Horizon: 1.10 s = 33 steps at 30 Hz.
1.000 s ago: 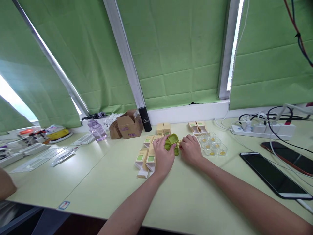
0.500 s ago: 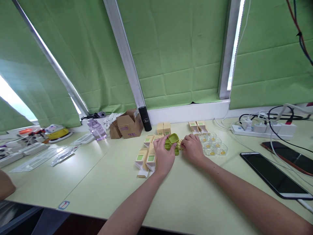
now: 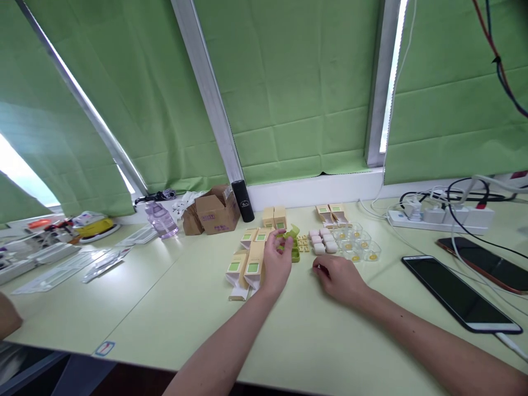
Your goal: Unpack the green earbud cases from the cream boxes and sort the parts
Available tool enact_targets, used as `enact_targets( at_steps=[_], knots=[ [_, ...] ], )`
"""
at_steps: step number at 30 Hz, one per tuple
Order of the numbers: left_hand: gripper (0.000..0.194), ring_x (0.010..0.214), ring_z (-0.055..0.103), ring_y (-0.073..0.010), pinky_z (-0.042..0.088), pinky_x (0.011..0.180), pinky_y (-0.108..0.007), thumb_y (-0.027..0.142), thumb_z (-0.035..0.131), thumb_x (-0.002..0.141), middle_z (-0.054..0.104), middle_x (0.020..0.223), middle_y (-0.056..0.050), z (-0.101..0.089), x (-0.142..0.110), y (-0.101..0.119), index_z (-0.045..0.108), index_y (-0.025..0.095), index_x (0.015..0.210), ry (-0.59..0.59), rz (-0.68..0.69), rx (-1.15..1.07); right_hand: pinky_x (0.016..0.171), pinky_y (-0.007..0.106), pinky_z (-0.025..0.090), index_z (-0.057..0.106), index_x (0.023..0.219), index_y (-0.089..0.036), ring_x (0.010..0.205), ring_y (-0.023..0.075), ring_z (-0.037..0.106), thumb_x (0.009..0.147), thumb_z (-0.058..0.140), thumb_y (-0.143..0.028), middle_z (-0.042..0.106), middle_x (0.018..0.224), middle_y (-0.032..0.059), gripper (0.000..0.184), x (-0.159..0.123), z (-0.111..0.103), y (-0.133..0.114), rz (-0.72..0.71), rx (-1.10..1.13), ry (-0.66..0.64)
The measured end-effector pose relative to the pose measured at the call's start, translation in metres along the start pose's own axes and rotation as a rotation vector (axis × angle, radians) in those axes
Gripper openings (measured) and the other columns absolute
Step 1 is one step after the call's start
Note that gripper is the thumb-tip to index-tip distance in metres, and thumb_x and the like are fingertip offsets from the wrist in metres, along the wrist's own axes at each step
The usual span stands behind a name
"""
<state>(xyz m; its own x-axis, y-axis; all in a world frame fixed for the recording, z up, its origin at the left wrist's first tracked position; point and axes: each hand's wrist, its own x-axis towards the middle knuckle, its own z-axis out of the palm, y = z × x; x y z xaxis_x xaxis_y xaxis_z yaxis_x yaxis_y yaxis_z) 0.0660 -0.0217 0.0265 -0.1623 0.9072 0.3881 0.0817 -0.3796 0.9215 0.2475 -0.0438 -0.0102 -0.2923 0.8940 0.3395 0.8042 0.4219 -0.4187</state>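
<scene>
My left hand (image 3: 278, 259) pinches a small green plastic piece (image 3: 293, 231), held tilted. Under and beside its fingers, several green square cases (image 3: 295, 254) stand on the table. My right hand (image 3: 339, 276) rests low over the table with its fingers curled together; whatever they may hold is hidden. Beyond it lie small yellow pieces (image 3: 303, 243) in rows and pale pinkish-white cases (image 3: 324, 241). Clear plastic cases (image 3: 358, 242) with yellow centres stand to their right. Left of my left hand lie cream cartons (image 3: 247, 261) with green squares and open white flaps.
More cartons stand behind, at the middle (image 3: 274, 217) and right (image 3: 332, 214). A brown cardboard box (image 3: 218, 212), a black cylinder (image 3: 243, 201) and a clear bottle (image 3: 160, 220) are farther back. Phones (image 3: 460, 291) and a cabled power strip (image 3: 441, 219) occupy the right.
My right hand has drawn back toward me and right, uncovering the yellow pieces and pinkish-white cases. The green piece in my left hand has turned and shows its edge.
</scene>
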Motion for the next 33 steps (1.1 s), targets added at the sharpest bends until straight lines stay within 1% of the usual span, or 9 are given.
enact_targets(
  at_steps=[2,5,10,14,18,22,25,29,33],
  knots=[
    [0.04,0.072,0.064,-0.014,0.043,0.06,-0.023,0.053,0.07,0.089,0.075,0.088,-0.006,0.002,0.001,-0.001,0.061,0.018,0.106,-0.025,-0.093,-0.099,0.069,0.028,0.037,0.071,0.094,-0.022,0.086,0.0194,0.068,0.094,0.053,-0.02,0.077,0.095,0.0033,0.018,-0.001,0.001,0.0,-0.009,0.005,-0.043],
    [0.041,0.07,0.064,-0.0144,0.044,0.06,-0.023,0.055,0.073,0.086,0.077,0.088,-0.009,0.002,0.002,-0.002,0.06,0.017,0.094,-0.076,-0.215,-0.264,0.07,0.029,0.038,0.071,0.097,-0.023,0.086,0.0197,0.069,0.095,0.052,-0.022,0.078,0.097,0.0032,0.019,-0.001,-0.001,-0.002,-0.029,-0.019,-0.093],
    [0.037,0.068,0.065,-0.0173,0.046,0.062,-0.028,0.047,0.073,0.087,0.078,0.089,-0.017,0.0,0.003,0.002,0.064,0.012,0.094,-0.215,-0.431,-0.589,0.07,0.029,0.038,0.072,0.1,-0.024,0.087,0.0196,0.069,0.097,0.051,-0.025,0.077,0.101,0.0044,0.021,-0.001,-0.003,-0.003,-0.056,-0.075,-0.146],
    [0.025,0.063,0.064,-0.0167,0.045,0.062,-0.028,0.037,0.067,0.091,0.078,0.084,-0.017,0.0,0.004,0.005,0.064,0.012,0.089,-0.193,-0.555,-0.683,0.068,0.028,0.037,0.071,0.097,-0.024,0.085,0.019,0.069,0.097,0.051,-0.024,0.077,0.098,0.0036,0.021,-0.002,-0.004,-0.002,-0.077,-0.076,-0.141],
    [0.021,0.059,0.061,-0.0152,0.043,0.059,-0.027,0.033,0.066,0.09,0.076,0.076,-0.014,0.0,0.006,0.006,0.064,0.013,0.085,-0.18,-0.585,-0.674,0.069,0.028,0.037,0.071,0.096,-0.023,0.086,0.0194,0.069,0.097,0.05,-0.024,0.077,0.097,0.0042,0.022,-0.003,-0.004,-0.002,-0.103,-0.066,-0.139],
    [0.028,0.055,0.055,-0.0137,0.036,0.056,-0.026,0.039,0.076,0.082,0.073,0.07,-0.01,-0.01,0.014,0.008,0.063,0.014,0.077,-0.18,-0.441,-0.466,0.071,0.028,0.039,0.072,0.098,-0.022,0.089,0.0199,0.069,0.098,0.049,-0.024,0.077,0.099,0.0055,0.023,-0.002,-0.005,-0.002,-0.1,-0.062,-0.157],
    [0.027,0.057,0.053,-0.0139,0.035,0.058,-0.027,0.039,0.073,0.084,0.071,0.068,-0.007,-0.024,0.024,0.014,0.066,0.015,0.074,-0.155,-0.169,-0.051,0.073,0.028,0.04,0.072,0.099,-0.023,0.091,0.02,0.069,0.098,0.05,-0.023,0.077,0.1,0.0055,0.022,-0.002,-0.005,-0.002,-0.093,-0.061,-0.17],
    [0.019,0.076,0.061,-0.0209,0.043,0.074,-0.034,0.03,0.064,0.088,0.076,0.079,-0.004,-0.042,0.034,0.024,0.077,0.021,0.077,-0.139,0.202,0.65,0.073,0.028,0.04,0.071,0.098,-0.023,0.09,0.0192,0.069,0.098,0.051,-0.023,0.077,0.1,0.0045,0.02,-0.002,-0.006,-0.002,-0.097,-0.068,-0.164],
    [0.021,0.091,0.059,-0.0276,0.043,0.082,-0.04,0.024,0.063,0.089,0.078,0.083,-0.006,-0.053,0.037,0.028,0.082,0.027,0.081,-0.226,0.357,1.012,0.071,0.028,0.039,0.071,0.096,-0.023,0.088,0.0187,0.069,0.098,0.051,-0.023,0.077,0.098,0.0035,0.02,-0.002,-0.006,-0.002,-0.101,-0.064,-0.153]
  ],
)
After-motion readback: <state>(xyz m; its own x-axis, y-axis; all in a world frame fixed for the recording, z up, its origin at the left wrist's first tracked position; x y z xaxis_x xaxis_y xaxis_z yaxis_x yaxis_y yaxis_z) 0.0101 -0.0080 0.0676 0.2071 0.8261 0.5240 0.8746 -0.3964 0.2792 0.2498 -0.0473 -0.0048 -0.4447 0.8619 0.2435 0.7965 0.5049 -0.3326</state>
